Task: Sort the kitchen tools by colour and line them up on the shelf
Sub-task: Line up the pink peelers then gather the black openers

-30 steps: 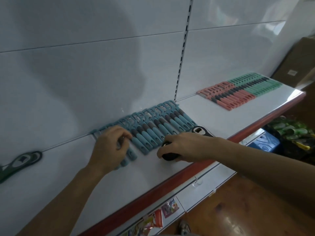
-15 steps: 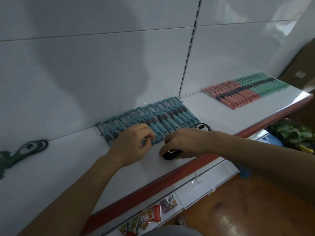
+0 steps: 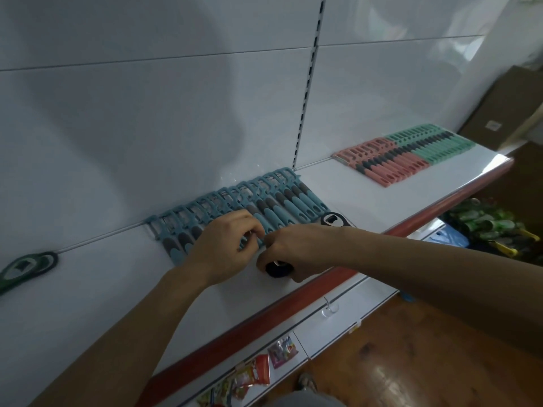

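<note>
- Head view: two hands meet at the front ends of the blue peelers [image 3: 282,207], which lie side by side along the back edge of the shelf [image 3: 367,195], near its middle.
- Left hand [image 3: 226,248]: fingers curled, pinching a blue handle in the row, as far as I can tell.
- Right hand [image 3: 296,248]: curled over a black opener [image 3: 333,220] near the front edge, holding it. Only the opener's two ends show.
- To do this step well, I'd say: nudge the handles until they lie parallel and touching, with their ends level, and keep the opener out of the blue row.
- Counts:
  - Blue peelers: a dozen or more. The hands cover several, so I cannot give an exact number.
  - Pink peelers [image 3: 382,163] and green peelers [image 3: 432,142]: one block each, touching, at the right end and too small to count.
  - Black opener: one.
  - Green opener [image 3: 26,267]: one, alone at the left end.
</note>
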